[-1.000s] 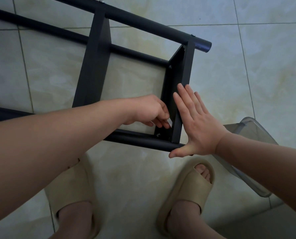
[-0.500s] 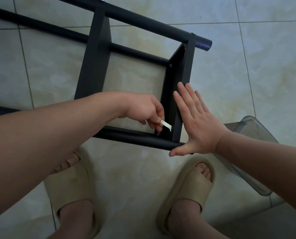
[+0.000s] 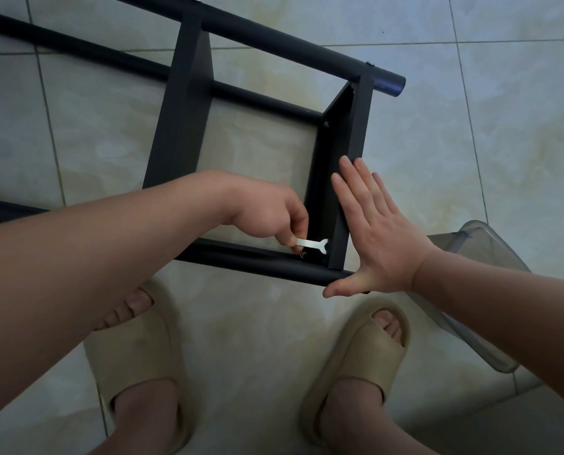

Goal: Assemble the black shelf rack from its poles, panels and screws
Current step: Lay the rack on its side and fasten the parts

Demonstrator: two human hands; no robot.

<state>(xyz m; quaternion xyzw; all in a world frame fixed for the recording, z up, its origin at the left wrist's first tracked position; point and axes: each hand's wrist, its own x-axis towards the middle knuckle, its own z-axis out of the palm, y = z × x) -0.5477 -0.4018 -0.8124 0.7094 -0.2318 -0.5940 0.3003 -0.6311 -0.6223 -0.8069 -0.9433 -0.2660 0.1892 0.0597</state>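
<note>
At near corner of rack [image 3: 182, 126]: my left hand [image 3: 267, 215] pinches flat wrench [image 3: 312, 243]; right hand [image 3: 382, 238] flat, fingers straight, pressing end panel [image 3: 343, 142].

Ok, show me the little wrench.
In the head view the silver wrench is below centre, pinched by the left hand, its head at the corner where end panel meets near pole.

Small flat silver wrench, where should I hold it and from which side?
Pinch the plain tail end of the small flat silver wrench, as the left hand does, coming from the open left side. Its forked head sits in the corner, boxed in by the black end panel that the right hand braces.
</note>
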